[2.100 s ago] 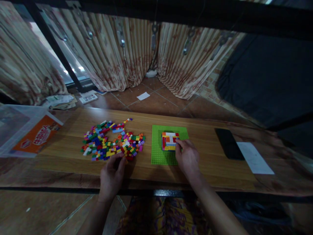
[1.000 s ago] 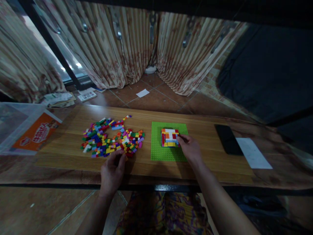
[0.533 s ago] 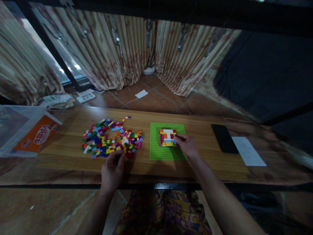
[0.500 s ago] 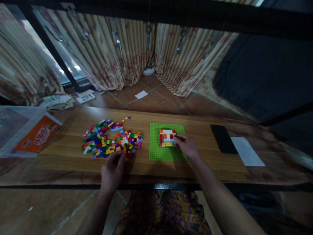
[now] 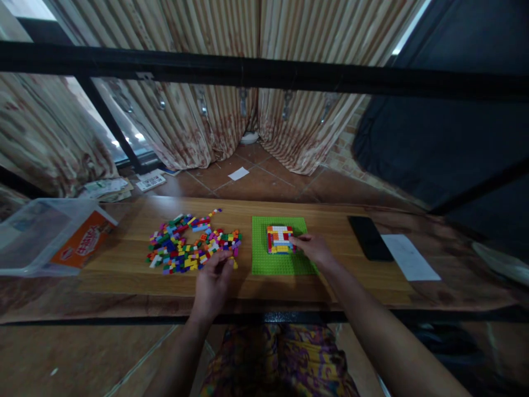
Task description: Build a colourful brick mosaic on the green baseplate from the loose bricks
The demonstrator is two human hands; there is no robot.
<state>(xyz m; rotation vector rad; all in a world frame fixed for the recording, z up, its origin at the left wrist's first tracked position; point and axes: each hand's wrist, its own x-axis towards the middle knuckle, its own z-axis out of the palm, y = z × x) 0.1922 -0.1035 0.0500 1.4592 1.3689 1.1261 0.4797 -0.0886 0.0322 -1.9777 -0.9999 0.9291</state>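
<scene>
A green baseplate (image 5: pixel 268 263) lies on the wooden table (image 5: pixel 330 275), with a small square build of red, white, orange and yellow bricks (image 5: pixel 280 239) on it. My right hand (image 5: pixel 313 248) rests on the plate, its fingertips pinched against the build's right side. Left of the plate spreads a pile of loose coloured bricks (image 5: pixel 185 248). My left hand (image 5: pixel 214 281) hovers at the pile's near right edge, fingers curled together, with a small yellow brick showing at the fingertips.
A clear plastic box (image 5: pixel 37 237) with an orange leaflet (image 5: pixel 85 245) stands at the table's left end. A black phone (image 5: pixel 369 245) and a white paper sheet (image 5: pixel 409 258) lie to the right. Curtains, tiled floor and scattered papers lie beyond the table.
The camera has tilted up. My left hand has shifted right, from the pile's near edge towards the baseplate. My right hand stays at the build's right side.
</scene>
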